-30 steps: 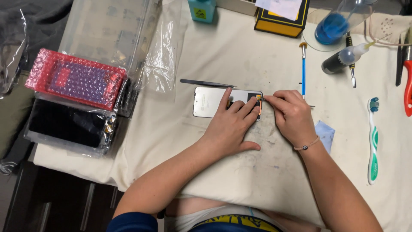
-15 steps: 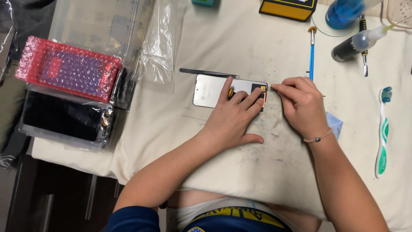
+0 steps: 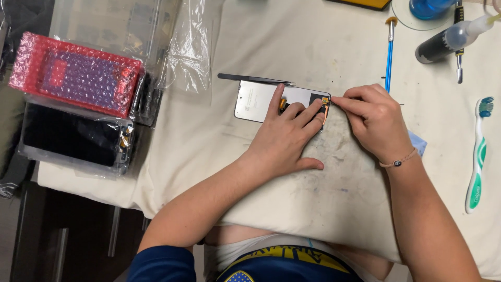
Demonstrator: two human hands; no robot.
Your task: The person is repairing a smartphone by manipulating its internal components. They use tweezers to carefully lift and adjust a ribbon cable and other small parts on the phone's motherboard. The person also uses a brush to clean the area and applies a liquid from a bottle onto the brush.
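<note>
Change: both hands sit as before, camera nudged.
Left hand (image 3: 284, 138): fingers pressed flat on phone panel (image 3: 255, 99), frame centre.
Right hand (image 3: 376, 120): pinching thin tool at panel's corner.
Surface: stained cream cloth (image 3: 323, 209).
Upper left: red bubble-wrap packet (image 3: 75, 75).

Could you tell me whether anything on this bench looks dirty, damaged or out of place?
The cloth is smudged with grey marks just below the hands. Otherwise nothing stands out: the left hand pins the phone panel flat, while the right hand works at its end.
</note>
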